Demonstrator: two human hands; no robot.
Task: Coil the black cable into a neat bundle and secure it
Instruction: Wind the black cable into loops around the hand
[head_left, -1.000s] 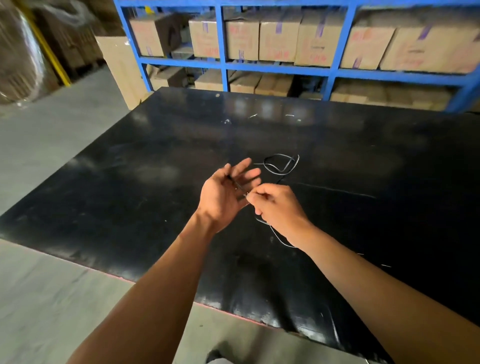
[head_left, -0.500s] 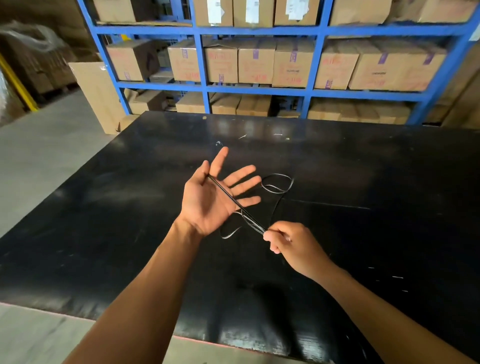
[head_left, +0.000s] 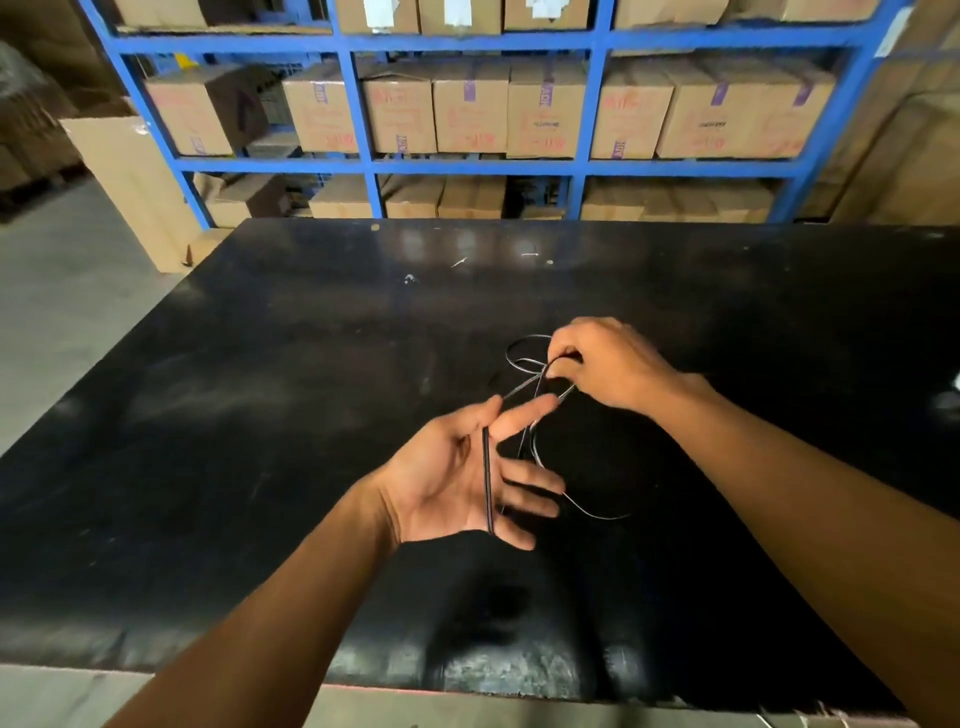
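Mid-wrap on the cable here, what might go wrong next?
1. The left hand is spread open and the black cable only lies across its palm, so the wraps may slip off when the right hand pulls.
2. The cable's loose turns cross each other near the right hand's pinch and may tangle.
3. Its slack end is hard to see against the black table and may get missed.

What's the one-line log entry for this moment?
stage: coil unfinished, not tied | left hand: open, cable across palm | right hand: pinches cable beyond left fingers | slack: loose loops on table
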